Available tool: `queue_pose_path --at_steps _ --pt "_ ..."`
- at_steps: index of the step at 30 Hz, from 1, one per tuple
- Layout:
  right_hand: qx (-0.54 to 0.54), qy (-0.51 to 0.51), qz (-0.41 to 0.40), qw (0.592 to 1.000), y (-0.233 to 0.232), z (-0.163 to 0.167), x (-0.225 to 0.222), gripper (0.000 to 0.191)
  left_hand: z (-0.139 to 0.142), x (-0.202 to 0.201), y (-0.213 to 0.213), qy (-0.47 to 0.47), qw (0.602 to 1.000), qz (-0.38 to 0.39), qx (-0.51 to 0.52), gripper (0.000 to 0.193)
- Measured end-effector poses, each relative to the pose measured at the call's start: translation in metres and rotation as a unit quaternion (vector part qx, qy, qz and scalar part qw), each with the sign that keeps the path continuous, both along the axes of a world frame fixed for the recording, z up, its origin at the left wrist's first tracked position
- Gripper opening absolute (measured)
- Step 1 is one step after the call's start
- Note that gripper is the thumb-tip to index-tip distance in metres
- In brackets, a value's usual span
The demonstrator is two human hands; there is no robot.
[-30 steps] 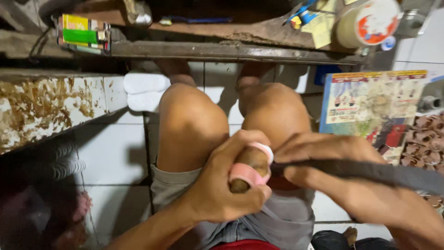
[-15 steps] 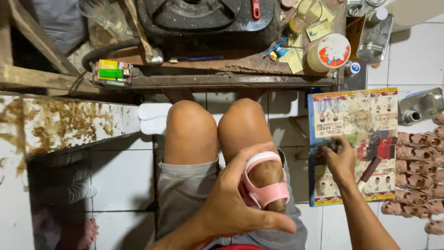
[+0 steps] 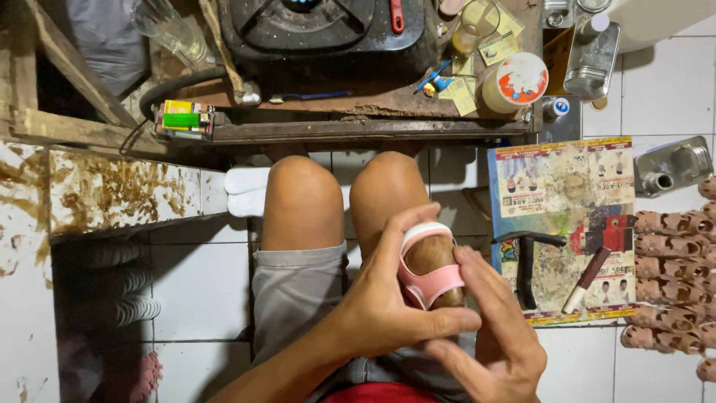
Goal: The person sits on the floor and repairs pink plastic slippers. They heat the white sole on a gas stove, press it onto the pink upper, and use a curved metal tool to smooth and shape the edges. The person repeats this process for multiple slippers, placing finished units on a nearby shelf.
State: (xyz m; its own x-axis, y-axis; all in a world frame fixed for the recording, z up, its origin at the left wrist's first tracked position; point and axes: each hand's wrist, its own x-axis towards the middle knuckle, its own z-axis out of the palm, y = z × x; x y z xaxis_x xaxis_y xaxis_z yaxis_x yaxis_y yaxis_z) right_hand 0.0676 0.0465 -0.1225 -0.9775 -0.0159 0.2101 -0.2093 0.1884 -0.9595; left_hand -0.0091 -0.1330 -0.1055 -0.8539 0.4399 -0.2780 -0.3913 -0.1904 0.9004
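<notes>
Lighter (image 3: 186, 119): green and yellow, far left of the small shoe, up on the wooden surface (image 3: 358, 130).
Left hand (image 3: 388, 306): grip wrapped around the pink small shoe (image 3: 429, 269) on its brown wooden form, over the lap.
Right hand (image 3: 492, 336): has let go of the tool, fingers spread, now touching the shoe.
Hammer (image 3: 526, 269): right of the shoe, lying on the printed board (image 3: 567, 186).

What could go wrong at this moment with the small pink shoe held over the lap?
1. The left hand alone grips the pink shoe on its brown form above the knees; the right hand only touches it with fingertips, so it might slip to the tiled floor.
2. The hammer and the brown-handled tool lie loose on the printed board near the right elbow's path and may get knocked.
</notes>
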Motion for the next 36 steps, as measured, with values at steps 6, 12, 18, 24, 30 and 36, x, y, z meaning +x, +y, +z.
queue_pose_path --at_steps 6,12,18,24,30,36 --pt "0.205 0.088 0.026 0.974 -0.003 0.019 -0.011 0.094 0.012 0.009 -0.008 0.005 0.998 -0.042 0.042 0.11" --pt "-0.177 -0.162 0.109 0.965 0.002 0.016 -0.02 0.133 0.017 0.018 -0.018 0.054 0.996 -0.057 -0.035 0.11" --pt "-0.091 -0.265 0.132 0.951 0.012 0.012 -0.018 0.132 0.006 0.021 -0.022 0.058 0.994 -0.085 0.024 0.087" --pt "-0.098 -0.198 0.109 0.969 0.01 0.006 -0.002 0.118 -0.004 0.039 -0.019 0.151 0.988 -0.034 0.011 0.073" --pt "-0.146 -0.207 0.08 0.964 0.005 0.008 0.007 0.119 -0.001 0.045 -0.017 0.151 0.988 -0.02 0.01 0.072" --pt "-0.165 -0.218 0.088 0.958 0.005 0.008 0.006 0.119 0.005 0.043 -0.016 0.193 0.981 -0.008 0.006 0.072"
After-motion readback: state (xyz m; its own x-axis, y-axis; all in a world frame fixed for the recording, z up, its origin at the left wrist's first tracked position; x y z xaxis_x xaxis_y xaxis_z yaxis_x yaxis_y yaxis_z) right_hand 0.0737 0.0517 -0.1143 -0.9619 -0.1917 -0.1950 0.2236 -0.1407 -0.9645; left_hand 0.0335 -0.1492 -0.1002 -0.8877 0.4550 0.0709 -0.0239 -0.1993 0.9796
